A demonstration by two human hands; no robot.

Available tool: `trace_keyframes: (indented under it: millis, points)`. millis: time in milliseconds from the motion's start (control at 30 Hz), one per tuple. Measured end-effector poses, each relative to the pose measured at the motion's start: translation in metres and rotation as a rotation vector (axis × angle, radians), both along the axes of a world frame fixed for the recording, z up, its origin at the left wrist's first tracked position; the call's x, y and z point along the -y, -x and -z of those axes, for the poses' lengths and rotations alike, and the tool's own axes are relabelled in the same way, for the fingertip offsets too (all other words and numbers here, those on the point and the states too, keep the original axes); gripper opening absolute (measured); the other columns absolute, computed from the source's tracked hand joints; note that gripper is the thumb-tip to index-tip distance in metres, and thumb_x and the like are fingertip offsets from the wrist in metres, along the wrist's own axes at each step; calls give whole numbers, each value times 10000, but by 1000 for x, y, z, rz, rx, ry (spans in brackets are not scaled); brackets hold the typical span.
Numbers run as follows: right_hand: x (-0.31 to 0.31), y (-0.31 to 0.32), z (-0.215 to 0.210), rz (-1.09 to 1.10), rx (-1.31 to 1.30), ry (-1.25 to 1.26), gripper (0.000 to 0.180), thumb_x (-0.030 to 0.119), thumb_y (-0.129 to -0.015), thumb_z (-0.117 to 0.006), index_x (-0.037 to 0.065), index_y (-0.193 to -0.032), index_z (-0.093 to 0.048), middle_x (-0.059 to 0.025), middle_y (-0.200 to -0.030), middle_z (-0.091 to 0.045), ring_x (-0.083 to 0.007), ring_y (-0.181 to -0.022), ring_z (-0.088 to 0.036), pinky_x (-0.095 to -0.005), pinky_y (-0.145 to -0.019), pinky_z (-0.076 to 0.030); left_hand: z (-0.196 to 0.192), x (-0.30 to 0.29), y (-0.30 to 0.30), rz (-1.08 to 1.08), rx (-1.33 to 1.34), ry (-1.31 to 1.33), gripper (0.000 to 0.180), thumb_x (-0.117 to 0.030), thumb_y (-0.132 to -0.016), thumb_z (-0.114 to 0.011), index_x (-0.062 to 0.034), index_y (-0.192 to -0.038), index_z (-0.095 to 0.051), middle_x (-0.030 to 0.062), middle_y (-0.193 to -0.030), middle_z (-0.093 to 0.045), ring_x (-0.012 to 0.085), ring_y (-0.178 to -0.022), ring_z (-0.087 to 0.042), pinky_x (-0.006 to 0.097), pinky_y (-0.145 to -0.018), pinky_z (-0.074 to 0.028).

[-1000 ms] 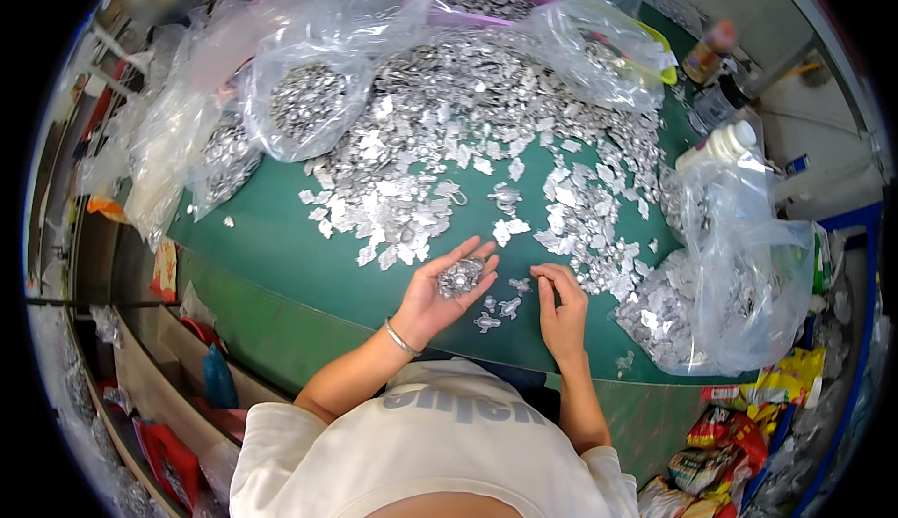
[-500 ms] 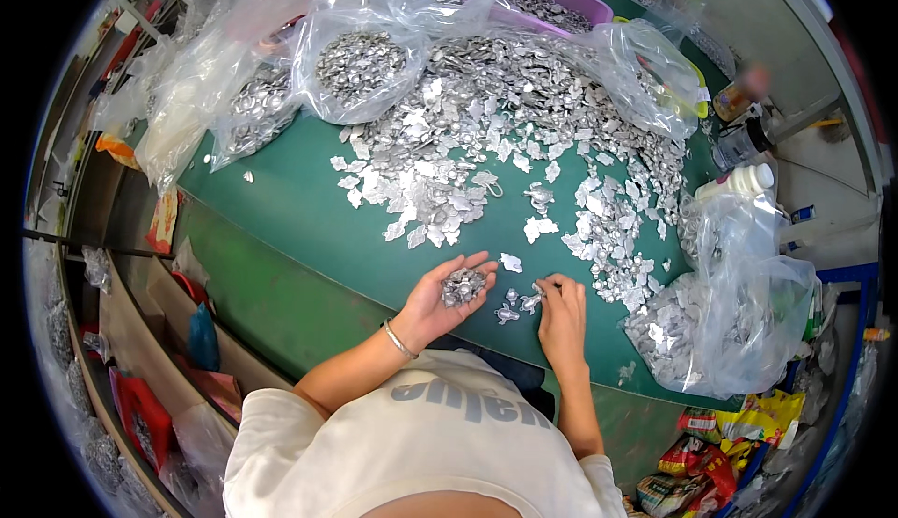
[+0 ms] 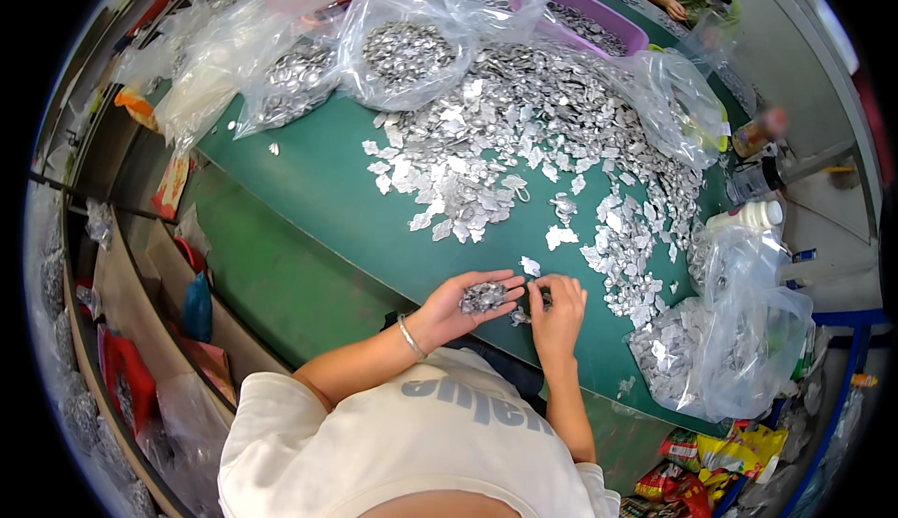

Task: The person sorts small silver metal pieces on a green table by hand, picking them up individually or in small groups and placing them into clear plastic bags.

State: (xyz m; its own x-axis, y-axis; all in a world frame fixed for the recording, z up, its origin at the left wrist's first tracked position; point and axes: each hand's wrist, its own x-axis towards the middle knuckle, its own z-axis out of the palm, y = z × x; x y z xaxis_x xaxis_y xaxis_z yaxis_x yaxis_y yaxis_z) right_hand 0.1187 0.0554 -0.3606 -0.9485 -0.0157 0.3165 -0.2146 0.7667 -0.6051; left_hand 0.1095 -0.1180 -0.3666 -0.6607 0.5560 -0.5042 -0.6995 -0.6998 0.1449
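Sorting step in hand: left hand (image 3: 465,305), palm up, cups silver pieces (image 3: 483,296) while right hand (image 3: 558,310) pinches loose bits at the green table (image 3: 318,200) edge; next move likely calls for a fine fingertip pick.

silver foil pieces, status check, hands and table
Left hand cupped, palm up, holding small silver foil pieces. Right hand picking at them. Big loose silver pile beyond, on green table.
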Motion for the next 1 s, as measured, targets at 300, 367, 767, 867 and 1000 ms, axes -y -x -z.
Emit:
trace_keyframes:
  millis: [300,367,767,867,1000]
  points:
    - [10,4,-18,-92,-70,309,66,-18,-793,-627,-2,-858,-631,-113,-905,-631,-232,-848,-562,-307,-738,-446,17,-10,10,-52,12,-78,275,-207,-927,-568,-32,-1137,-579,93,-1040,-629,205,-957,-616,324,-810,-548]
    - [-3,0,-15,-15,-21,357,69,-27,-806,-610,-5,-868,-632,-122,-896,-633,-256,-835,-575,-333,-743,-458,18,-8,12,-67,48,-35,250,-189,-931,-552,-30,-1123,-577,80,-960,-626,194,-876,-614,278,-691,-537]
    - [-15,-10,-9,-87,102,381,86,-28,-847,-559,-26,-898,-629,-132,-877,-629,-219,-764,-607,-305,-684,-477,-20,31,64,-268,-92,-129,373,-285,-958,-478,2,-1187,-541,152,-1147,-589,253,-1008,-587,361,-834,-514]
    - [-8,-3,-16,-118,97,367,93,-36,-846,-557,-28,-904,-628,-132,-876,-625,-214,-738,-600,-300,-644,-472,-34,38,65,-255,-146,-133,415,-300,-967,-448,10,-1234,-518,171,-1245,-549,286,-1118,-547,400,-936,-471]
    - [-5,0,-20,-135,55,347,98,-47,-842,-557,-29,-906,-628,-130,-875,-622,-200,-700,-588,-285,-588,-460,-40,35,63,-254,-189,-94,428,-282,-966,-451,5,-1281,-490,159,-1272,-532,276,-1137,-535,391,-955,-459]
